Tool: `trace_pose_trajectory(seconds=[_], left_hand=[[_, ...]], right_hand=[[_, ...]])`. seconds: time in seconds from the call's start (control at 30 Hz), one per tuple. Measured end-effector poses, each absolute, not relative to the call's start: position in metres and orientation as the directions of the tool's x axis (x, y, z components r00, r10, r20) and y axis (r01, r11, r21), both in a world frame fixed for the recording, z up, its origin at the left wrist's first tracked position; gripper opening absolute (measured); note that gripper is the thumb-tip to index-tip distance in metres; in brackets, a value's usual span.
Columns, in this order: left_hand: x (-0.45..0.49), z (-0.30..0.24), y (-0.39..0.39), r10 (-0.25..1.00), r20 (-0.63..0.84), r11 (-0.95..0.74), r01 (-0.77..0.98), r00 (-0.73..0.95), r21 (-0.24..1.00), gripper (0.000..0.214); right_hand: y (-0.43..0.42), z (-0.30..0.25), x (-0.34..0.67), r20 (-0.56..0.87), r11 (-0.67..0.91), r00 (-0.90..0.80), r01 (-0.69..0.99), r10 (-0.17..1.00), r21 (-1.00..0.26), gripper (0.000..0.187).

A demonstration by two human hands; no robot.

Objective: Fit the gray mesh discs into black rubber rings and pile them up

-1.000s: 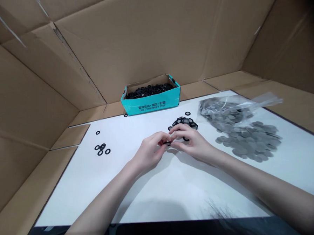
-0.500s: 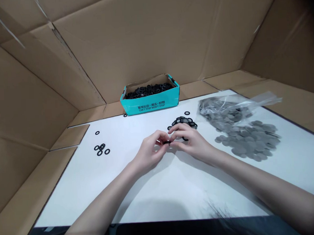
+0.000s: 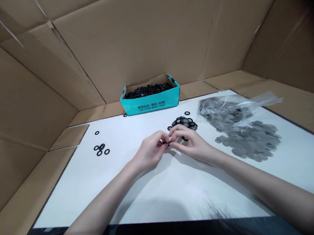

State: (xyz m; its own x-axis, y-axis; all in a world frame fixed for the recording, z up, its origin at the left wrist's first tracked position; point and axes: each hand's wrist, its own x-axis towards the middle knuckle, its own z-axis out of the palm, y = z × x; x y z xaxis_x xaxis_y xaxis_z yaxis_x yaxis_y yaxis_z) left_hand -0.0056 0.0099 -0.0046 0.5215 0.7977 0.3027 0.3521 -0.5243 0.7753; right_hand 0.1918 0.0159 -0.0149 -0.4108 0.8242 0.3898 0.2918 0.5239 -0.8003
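Between my two hands, just above the white table, is a small black ring (image 3: 165,143), partly hidden by fingers. My left hand (image 3: 151,150) pinches it from the left with thumb and forefinger. From the right, the thumb and fingers of my right hand (image 3: 188,140) close on its other edge; whether a disc sits in the ring is too small to tell. Just beyond my right hand lies a pile of black rings (image 3: 183,121), several filled with grey discs. Loose grey discs (image 3: 255,140) are heaped to the right of my right hand.
A turquoise box (image 3: 151,102) full of black rings stands at the back against cardboard walls. A clear plastic bag (image 3: 225,108) of grey discs lies at the back right. Several loose black rings (image 3: 107,151) lie on the left of the white table (image 3: 84,191).
My fingers have shifted slightly around the black ring, and its tilt looks a little different. Both hands stay in nearly the same place.
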Motion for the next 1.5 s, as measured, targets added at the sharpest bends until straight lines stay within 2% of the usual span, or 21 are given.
trace_pose_trajectory(seconds=[0.2, 0.47, 0.77, 1.03, 1.17, 1.5], left_hand=[[-0.005, -0.007, 0.01, 0.801, 0.314, -0.543, 0.399, 0.509, 0.739, 0.017], [-0.003, -0.004, 0.008, 0.813, 0.333, -0.531, 0.373, 0.478, 0.76, 0.012], [-0.003, -0.007, 0.007, 0.82, 0.312, -0.51, 0.366, 0.48, 0.778, 0.01], [-0.006, 0.001, 0.007, 0.778, 0.261, -0.538, 0.39, 0.572, 0.747, 0.014], [-0.008, -0.002, 0.008, 0.774, 0.272, -0.557, 0.413, 0.572, 0.72, 0.015], [-0.005, -0.003, 0.008, 0.807, 0.321, -0.536, 0.388, 0.495, 0.749, 0.016]], right_hand=[[0.019, -0.021, 0.192, 0.447, 0.593, -0.41, 0.37, 0.795, -0.715, 0.011], [0.021, -0.023, 0.195, 0.48, 0.635, -0.424, 0.4, 0.768, -0.661, 0.005], [0.019, -0.019, 0.193, 0.474, 0.634, -0.439, 0.368, 0.763, -0.68, 0.015], [0.012, -0.012, 0.192, 0.469, 0.617, -0.422, 0.352, 0.776, -0.704, 0.016], [0.014, -0.016, 0.191, 0.48, 0.622, -0.405, 0.39, 0.778, -0.679, 0.013], [0.019, -0.02, 0.195, 0.47, 0.608, -0.389, 0.447, 0.792, -0.656, 0.005]])
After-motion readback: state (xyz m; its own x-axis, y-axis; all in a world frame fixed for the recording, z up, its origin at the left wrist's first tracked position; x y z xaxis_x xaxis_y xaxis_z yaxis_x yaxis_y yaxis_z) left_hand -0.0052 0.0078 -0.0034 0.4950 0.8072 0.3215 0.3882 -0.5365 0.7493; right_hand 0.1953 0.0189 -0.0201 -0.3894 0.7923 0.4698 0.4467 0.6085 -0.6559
